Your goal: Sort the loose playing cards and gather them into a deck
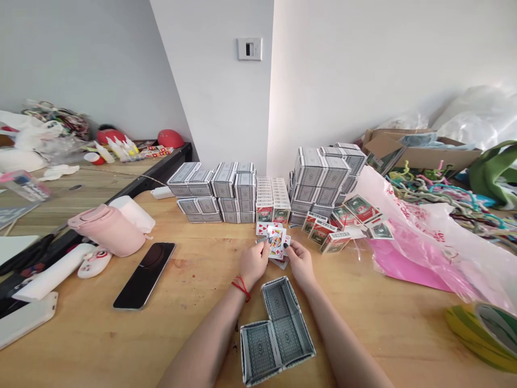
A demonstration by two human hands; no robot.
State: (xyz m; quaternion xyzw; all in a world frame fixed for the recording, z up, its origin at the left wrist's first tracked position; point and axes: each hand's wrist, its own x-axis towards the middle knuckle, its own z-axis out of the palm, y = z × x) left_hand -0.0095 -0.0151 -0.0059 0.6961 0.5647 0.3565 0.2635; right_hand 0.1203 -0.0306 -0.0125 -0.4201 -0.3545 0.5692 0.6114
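Both my hands meet over the wooden table [194, 312] and hold a small fan of playing cards [276, 240], faces up. My left hand [253, 262], with a red string on its wrist, pinches the cards' left side. My right hand [299, 261] grips their right side, and more cards show beneath it. Between my forearms lies a structure of card backs [277, 328] forming open box shapes. Behind the cards stand stacks of wrapped card packs [226, 188] and a taller pile [323, 178].
A black phone [144, 274] and a pink bottle [107, 229] lie at the left, with a white roll [50, 277]. Loose card packs [343, 221], a pink plastic bag [424, 237], coloured cords [436, 194] and a cardboard box [407, 148] fill the right. Tape rolls [484, 328] sit near the right edge.
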